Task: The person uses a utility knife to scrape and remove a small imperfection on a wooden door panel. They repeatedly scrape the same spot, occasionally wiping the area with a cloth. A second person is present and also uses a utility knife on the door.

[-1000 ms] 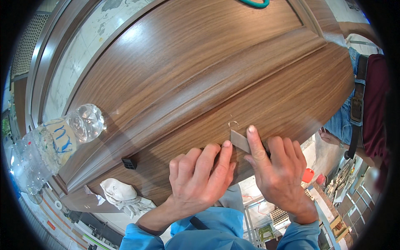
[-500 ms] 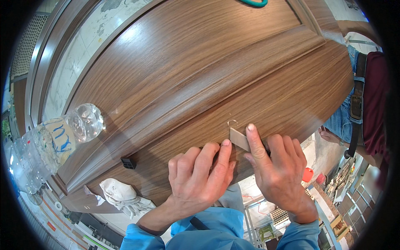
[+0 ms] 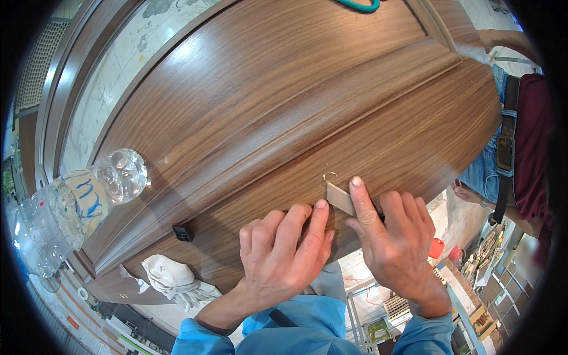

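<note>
One flat tan blade [image 3: 339,197] angles toward the upper left at center frame in the head view, over a brown wood-grain panel [image 3: 266,130]. The right hand [image 3: 396,248] has its fingers closed on it, index finger stretched along its right edge. The left hand's [image 3: 281,254] fingers are half-curled, index fingertip just beside the blade's left edge; whether they grip anything cannot be told.

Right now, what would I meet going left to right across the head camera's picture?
Clear plastic bottle → white glove → left hand → flat slant-tipped strip → right hand → another person's brown belt.
</note>
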`<state>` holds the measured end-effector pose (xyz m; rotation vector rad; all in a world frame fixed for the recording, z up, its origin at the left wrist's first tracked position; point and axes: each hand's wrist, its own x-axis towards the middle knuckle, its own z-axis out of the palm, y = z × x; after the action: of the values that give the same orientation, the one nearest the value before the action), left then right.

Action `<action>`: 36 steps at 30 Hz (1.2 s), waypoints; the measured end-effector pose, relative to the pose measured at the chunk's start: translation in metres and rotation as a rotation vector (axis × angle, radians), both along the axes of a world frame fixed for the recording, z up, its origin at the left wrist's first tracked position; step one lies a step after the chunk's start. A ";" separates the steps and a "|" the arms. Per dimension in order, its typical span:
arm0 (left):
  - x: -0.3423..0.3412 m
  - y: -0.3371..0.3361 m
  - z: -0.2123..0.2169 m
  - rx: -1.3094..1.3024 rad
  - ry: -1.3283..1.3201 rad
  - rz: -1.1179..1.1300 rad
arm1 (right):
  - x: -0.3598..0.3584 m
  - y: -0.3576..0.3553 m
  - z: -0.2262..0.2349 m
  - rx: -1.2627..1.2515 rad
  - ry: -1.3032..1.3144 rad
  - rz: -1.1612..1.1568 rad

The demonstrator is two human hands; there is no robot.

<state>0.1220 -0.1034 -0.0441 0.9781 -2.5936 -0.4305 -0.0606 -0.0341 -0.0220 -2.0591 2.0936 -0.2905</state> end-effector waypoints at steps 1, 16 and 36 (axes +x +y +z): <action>0.000 0.000 0.000 0.004 0.002 0.000 | 0.000 0.000 0.000 0.001 -0.001 0.000; 0.001 -0.003 0.001 0.030 0.020 -0.003 | -0.003 -0.005 0.007 0.029 -0.013 0.003; 0.003 -0.003 0.002 0.105 0.048 0.001 | -0.009 -0.015 0.018 0.120 -0.074 0.011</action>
<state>0.1246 -0.1063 -0.0416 0.9904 -2.5496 -0.5880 -0.0700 -0.0491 -0.0036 -1.9604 2.0049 -0.2294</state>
